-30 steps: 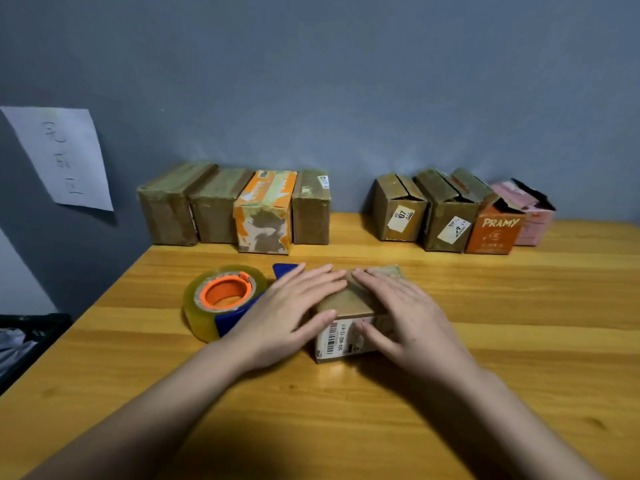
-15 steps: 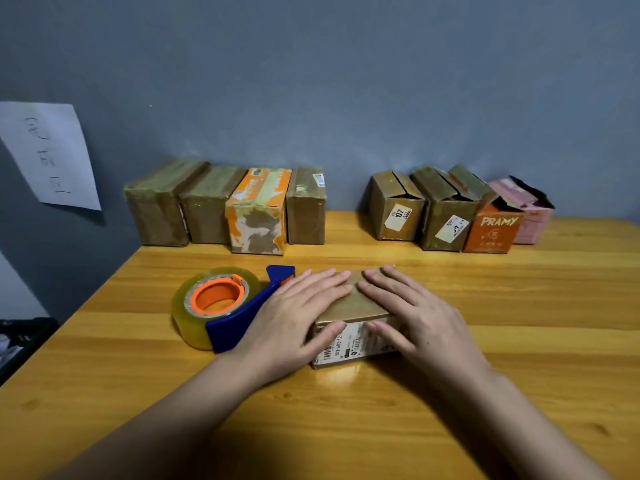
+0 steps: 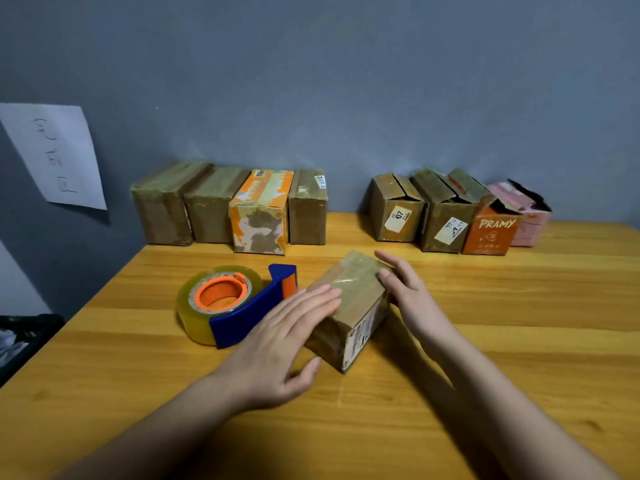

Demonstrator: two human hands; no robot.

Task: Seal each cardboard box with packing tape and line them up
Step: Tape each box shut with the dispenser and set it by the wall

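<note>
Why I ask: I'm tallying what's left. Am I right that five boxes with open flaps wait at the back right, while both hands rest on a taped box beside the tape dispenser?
Not quite: the head view shows four open boxes at the back right, not five. The rest holds: the left hand and right hand rest on the taped box beside the tape dispenser.

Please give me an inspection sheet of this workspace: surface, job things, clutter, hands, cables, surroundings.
Surface: wooden table, bare grain showing.
Job things: brown box lies at an angle between the hands, tape over its top; tape dispenser on its left. Four taped boxes stand along the wall; four open boxes to their right.
Clutter: nothing seen.
Hands: left hand flat, fingers straight on the box's left side; right hand against its right side, fingers straight.
Cables: nothing seen.
Surroundings: grey wall, paper sheet on it, dark bin at the left edge.
</note>
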